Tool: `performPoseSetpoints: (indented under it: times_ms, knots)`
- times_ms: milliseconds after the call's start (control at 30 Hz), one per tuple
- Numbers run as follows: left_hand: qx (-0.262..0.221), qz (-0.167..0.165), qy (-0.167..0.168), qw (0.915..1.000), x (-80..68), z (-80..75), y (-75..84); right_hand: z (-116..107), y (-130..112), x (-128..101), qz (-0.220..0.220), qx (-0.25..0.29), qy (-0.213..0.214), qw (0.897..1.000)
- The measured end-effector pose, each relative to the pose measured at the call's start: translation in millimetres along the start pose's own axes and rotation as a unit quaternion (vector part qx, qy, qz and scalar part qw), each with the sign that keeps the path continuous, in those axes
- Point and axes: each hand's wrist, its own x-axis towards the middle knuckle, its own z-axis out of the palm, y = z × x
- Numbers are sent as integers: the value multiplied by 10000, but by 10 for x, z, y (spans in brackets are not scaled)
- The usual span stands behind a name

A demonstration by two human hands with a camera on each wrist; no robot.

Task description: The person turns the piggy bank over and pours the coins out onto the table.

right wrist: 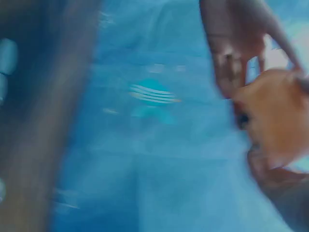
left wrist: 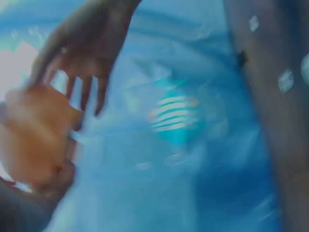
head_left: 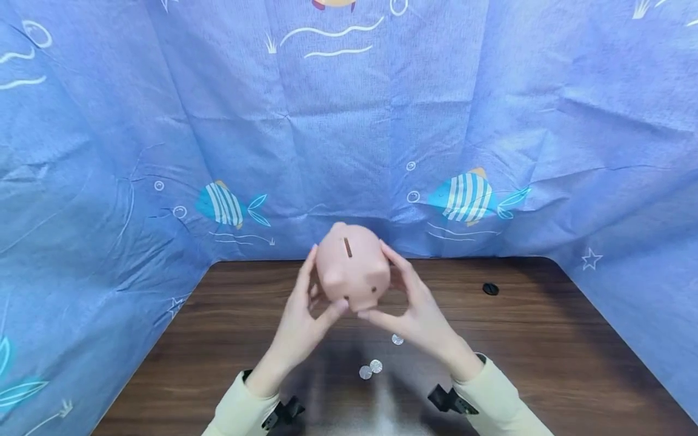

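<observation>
Left hand: my left hand [head_left: 303,315] cupped the left flank of the piggy bank [head_left: 353,266], fingers spread up its side and thumb hooked under the snout end.
Piggy bank: I held it lifted off the wooden table [head_left: 545,339], over the far middle of the board, coin slot [head_left: 347,247] facing up toward 12 o'clock and snout toward me at 6 o'clock.
Right hand: my right hand [head_left: 417,306] mirrored the left hand at the bank's 3 o'clock side, fingers curved round the flank, thumb meeting the other thumb beneath.
Grip: both palms stood fairly wide, closed around the body rather than pinching it.
Wrist views: both were blurred; they showed only pink shell against fingers and blue cloth.
Handling: I judged the shell smooth, hard and hollow, probably light, and somewhat slippery; a two-sided hold on the widest part of the belly seemed safest, since a drop could crack it.
Coins: three coins [head_left: 375,366] lay on the table at the bank's 6 o'clock, between my wrists.
Black cap: a small black round piece [head_left: 490,289] sat at the bank's 3 o'clock, well apart.
Backdrop: a blue fish-print cloth [head_left: 463,121] surrounded the table.
</observation>
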Motion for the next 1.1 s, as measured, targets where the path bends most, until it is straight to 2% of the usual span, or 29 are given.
performPoseSetpoints:
  times_ms: [33, 67, 100, 133, 167, 200, 233, 267, 300, 333, 367, 400, 467, 500, 567, 633, 700, 833, 900, 933, 1000, 1033, 1067, 1100]
  knots:
    - [268, 829, 76, 9962, -7, -29, 81, -25, -70, 17, -768, -86, 77, 9970]
    - [451, 1630, 117, 9855, -7, -59, 137, -34, -113, 34, -1479, -99, 112, 9889]
    - [631, 2304, 176, 9709, -7, -88, 162, -29, -129, 45, -2036, -48, 104, 9790]
    - [777, 2801, 217, 9566, 3, -117, 169, -10, -121, 56, -2441, 5, 86, 9697]
    - [887, 3060, 262, 9475, 9, -140, 145, 20, -93, 61, -2627, 78, 62, 9648]
    - [929, 3046, 259, 9476, 6, -157, 96, 57, -50, 60, -2597, 108, 45, 9656]
    - [893, 2768, 241, 9565, -3, -167, 29, 97, 5, 48, -2339, 108, 51, 9722]
    - [726, 2224, 176, 9721, -15, -167, -52, 142, 73, 33, -1885, 137, 50, 9820]
    - [549, 1497, 133, 9871, -27, -158, -146, 188, 148, 13, -1243, 221, 35, 9920]
    - [396, 645, 104, 9971, -36, -139, -242, 233, 233, -10, -502, 325, 29, 9982]
    - [244, -205, 63, 9995, -45, -112, -346, 281, 322, -40, 290, 528, 14, 9982]
    - [42, -990, -17, 9951, -49, -81, -448, 323, 410, -73, 1079, 678, 23, 9918]
    - [-303, -2224, -153, 9744, -53, -15, -629, 406, 590, -150, 2393, 878, 19, 9670]
    - [-367, -2642, -244, 9635, -64, 11, -711, 442, 672, -189, 2878, 948, -30, 9530]
    - [-566, -3153, -403, 9464, -100, 48, -836, 495, 789, -258, 3456, 960, -188, 9333]
    - [-672, -3353, -460, 9386, -133, 64, -911, 523, 862, -301, 3667, 853, -339, 9258]
    - [-701, -3400, -459, 9367, -145, 70, -953, 527, 883, -312, 3661, 871, -396, 9256]
    - [-658, -3336, -440, 9394, -96, 71, -951, 507, 865, -269, 3526, 775, -326, 9320]
    - [-596, -3171, -382, 9457, -67, 67, -900, 481, 792, -235, 3399, 728, -289, 9372]
    - [-530, -3029, -314, 9510, -65, 56, -838, 460, 727, -214, 3246, 693, -258, 9429]
    - [-417, -2457, -91, 9684, -68, 15, -641, 390, 538, -167, 2557, 492, -178, 9654]
    - [-314, -1984, 42, 9796, -74, -14, -524, 341, 426, -134, 1988, 318, -145, 9794]
    - [-201, -1376, 172, 9901, -83, -46, -398, 286, 309, -97, 1310, 140, -112, 9912]
    - [-127, -659, 259, 9974, -87, -83, -266, 228, 196, -56, 539, -52, -67, 9985]
